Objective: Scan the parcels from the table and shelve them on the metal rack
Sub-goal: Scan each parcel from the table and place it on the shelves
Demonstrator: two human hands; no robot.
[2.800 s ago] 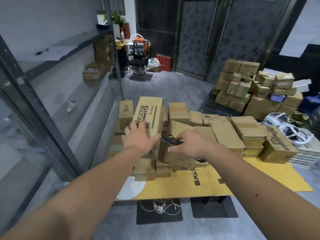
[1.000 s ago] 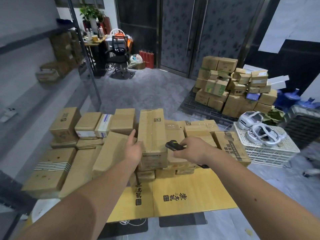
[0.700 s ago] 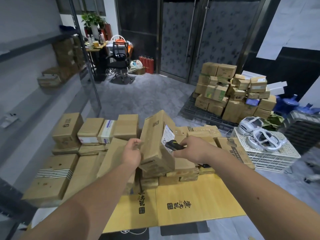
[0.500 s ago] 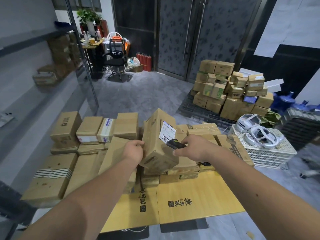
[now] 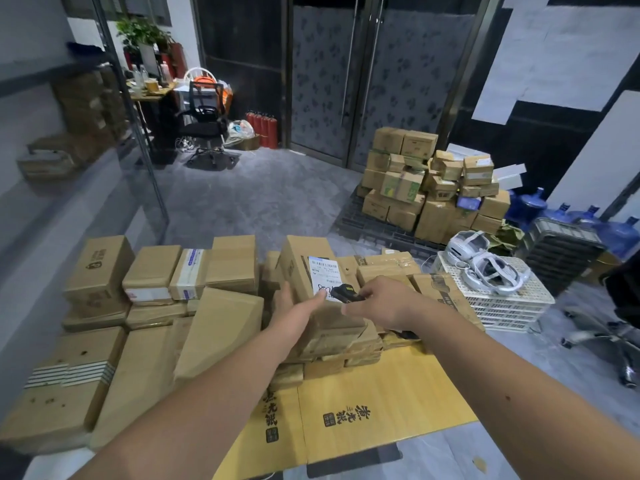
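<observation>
Gripping the tilted box [image 5: 304,285] in your left hand [image 5: 294,308], you are now aiming the scanner [image 5: 343,293], held in your right hand [image 5: 381,303], at its newly exposed label [image 5: 323,273].

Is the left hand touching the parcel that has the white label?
Touching. The head view shows the left hand pressed against the tilted parcel, its thumb lying on the white label.

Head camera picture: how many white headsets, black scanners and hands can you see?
White plastic headsets: 2
Black handheld scanner: 1
Hands: 2, left hand gripping the brown cardboard parcel, right hand holding the scanner
Total: 5
</observation>
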